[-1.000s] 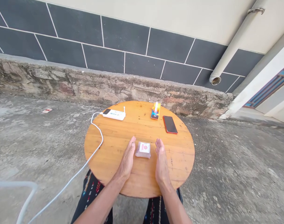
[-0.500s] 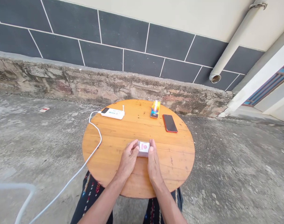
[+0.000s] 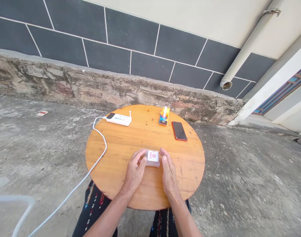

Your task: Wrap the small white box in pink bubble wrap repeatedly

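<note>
A small clear plastic box (image 3: 152,158) with a white, pink-printed top lies on the round wooden table (image 3: 111,174), near its middle. At its left side is my left hand (image 3: 134,171), thumb and fingers curved in and gripping that edge. My right hand (image 3: 169,171) stands just off the box's right side, fingers stretched out and holding nothing. A narrow gap shows between the right fingers and the box.
Toward the table's far side are a white power-bank-like device (image 3: 119,119) with a white cable (image 3: 101,158), a colourful tape dispenser (image 3: 164,116) and a red-edged phone (image 3: 179,131). Behind stands a stone-based wall (image 3: 103,89) with a drainpipe (image 3: 241,56).
My right hand has moved off the box to the right, leaving a gap. The left hand stays at the box's left side. The view has shifted slightly.
</note>
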`<state>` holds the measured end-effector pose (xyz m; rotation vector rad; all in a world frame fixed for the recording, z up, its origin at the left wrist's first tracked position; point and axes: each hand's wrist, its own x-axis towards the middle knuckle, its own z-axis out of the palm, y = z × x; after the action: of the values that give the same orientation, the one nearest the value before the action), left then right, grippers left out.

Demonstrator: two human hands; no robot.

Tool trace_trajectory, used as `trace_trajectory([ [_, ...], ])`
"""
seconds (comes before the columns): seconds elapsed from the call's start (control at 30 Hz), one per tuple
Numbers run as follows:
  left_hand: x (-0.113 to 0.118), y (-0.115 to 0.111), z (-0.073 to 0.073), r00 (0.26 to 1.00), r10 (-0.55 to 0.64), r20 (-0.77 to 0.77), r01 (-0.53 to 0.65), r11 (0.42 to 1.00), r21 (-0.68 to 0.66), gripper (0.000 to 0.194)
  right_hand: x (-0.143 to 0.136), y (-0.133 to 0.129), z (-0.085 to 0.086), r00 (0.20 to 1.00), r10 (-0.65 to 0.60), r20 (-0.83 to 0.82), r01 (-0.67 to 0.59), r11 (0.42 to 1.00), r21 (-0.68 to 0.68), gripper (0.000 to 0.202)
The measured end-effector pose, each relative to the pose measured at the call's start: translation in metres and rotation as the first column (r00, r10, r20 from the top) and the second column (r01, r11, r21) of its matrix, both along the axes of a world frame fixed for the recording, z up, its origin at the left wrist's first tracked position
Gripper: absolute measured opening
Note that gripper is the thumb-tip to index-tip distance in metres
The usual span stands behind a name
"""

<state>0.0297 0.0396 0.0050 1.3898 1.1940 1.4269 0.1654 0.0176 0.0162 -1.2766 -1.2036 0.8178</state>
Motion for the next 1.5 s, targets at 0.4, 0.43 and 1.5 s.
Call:
trace_trajectory([
  [0.4,0.000,-0.004,0.001,0.991,-0.058,-0.121,0.071,0.991,0.110,0.032,0.019,0.024,-0.007,0.935,0.163,0.316,-0.223,0.961,0.163,0.032],
  [0.43,-0.001,-0.004,0.001,0.990,-0.059,-0.130,0.074,0.991,0.113,0.033,0.018,0.025,-0.008,0.926,0.164,0.341,-0.229,0.960,0.159,0.032],
  [1.5,-0.002,-0.004,-0.008,0.992,-0.065,-0.111,0.072,0.996,0.060,0.036,0.018,0.004,-0.003,0.975,0.026,0.220,-0.044,0.996,0.076,0.038],
])
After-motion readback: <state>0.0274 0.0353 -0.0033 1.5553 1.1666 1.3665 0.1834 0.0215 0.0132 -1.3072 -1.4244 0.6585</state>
